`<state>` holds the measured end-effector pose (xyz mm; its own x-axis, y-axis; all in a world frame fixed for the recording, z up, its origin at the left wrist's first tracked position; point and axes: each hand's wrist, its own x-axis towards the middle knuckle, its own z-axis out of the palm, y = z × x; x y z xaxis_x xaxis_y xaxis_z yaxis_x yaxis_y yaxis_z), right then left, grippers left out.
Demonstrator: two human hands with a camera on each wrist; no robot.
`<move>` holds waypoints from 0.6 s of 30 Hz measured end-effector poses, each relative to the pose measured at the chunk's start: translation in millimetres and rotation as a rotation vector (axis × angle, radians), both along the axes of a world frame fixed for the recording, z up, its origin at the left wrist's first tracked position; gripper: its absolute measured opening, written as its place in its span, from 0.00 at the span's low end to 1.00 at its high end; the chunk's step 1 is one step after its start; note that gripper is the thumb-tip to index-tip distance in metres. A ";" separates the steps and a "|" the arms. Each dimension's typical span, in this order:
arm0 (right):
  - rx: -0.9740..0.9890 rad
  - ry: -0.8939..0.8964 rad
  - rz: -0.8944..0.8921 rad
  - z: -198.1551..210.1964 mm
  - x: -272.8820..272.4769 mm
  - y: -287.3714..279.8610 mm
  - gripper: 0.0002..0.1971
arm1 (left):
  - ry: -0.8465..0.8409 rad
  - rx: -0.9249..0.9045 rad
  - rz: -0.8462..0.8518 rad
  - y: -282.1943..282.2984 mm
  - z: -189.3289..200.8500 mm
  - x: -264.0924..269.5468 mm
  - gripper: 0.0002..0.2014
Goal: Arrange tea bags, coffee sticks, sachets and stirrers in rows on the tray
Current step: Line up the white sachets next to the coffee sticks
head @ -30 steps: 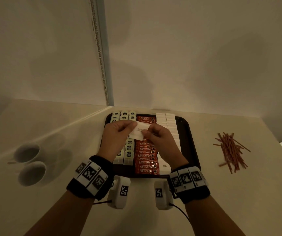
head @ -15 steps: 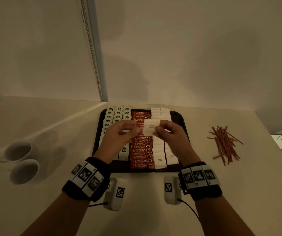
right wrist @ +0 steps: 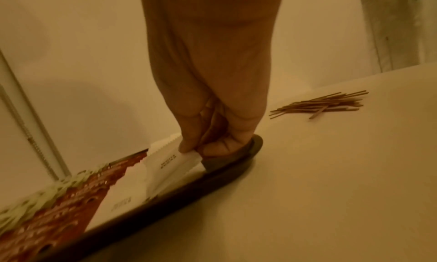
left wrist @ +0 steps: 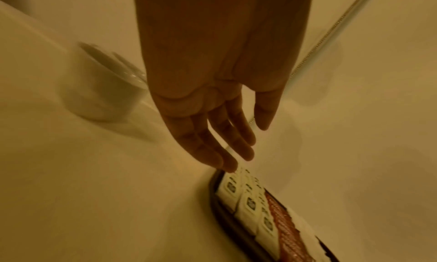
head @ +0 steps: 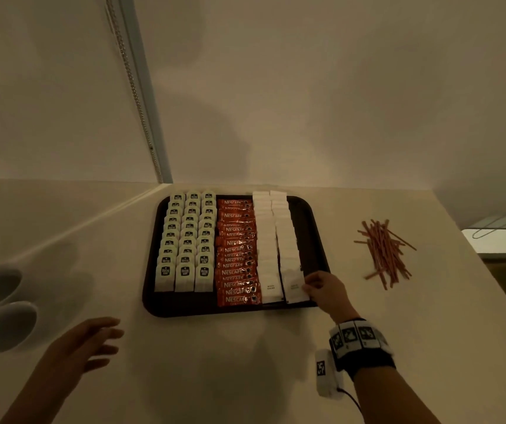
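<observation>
While stirrers (head: 385, 251) litter the pale counter (head: 245, 362), walls stand bare.

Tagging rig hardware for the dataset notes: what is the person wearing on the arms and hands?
Both forearms are bare, no sleeves or gloves. The right wrist carries a black band faced with white tiles printed with black square markers. A white camera pod bearing one more marker hangs beside it, with a thin black cable trailing back. The left hand is bare; its wrist is out of frame.
</observation>
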<state>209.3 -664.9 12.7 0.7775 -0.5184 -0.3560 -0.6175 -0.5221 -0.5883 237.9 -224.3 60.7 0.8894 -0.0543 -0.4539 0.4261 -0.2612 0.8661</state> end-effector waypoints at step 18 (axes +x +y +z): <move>-0.045 0.020 0.018 0.6 39.9 1.7 0.21 | 0.214 0.038 0.074 41.9 -21.3 -2.1 0.11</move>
<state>249.2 -663.2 13.2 0.7802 -0.5201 -0.3477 -0.6187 -0.5595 -0.5515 235.8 -182.4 39.3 0.7735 0.0284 -0.6331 0.6184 -0.2528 0.7441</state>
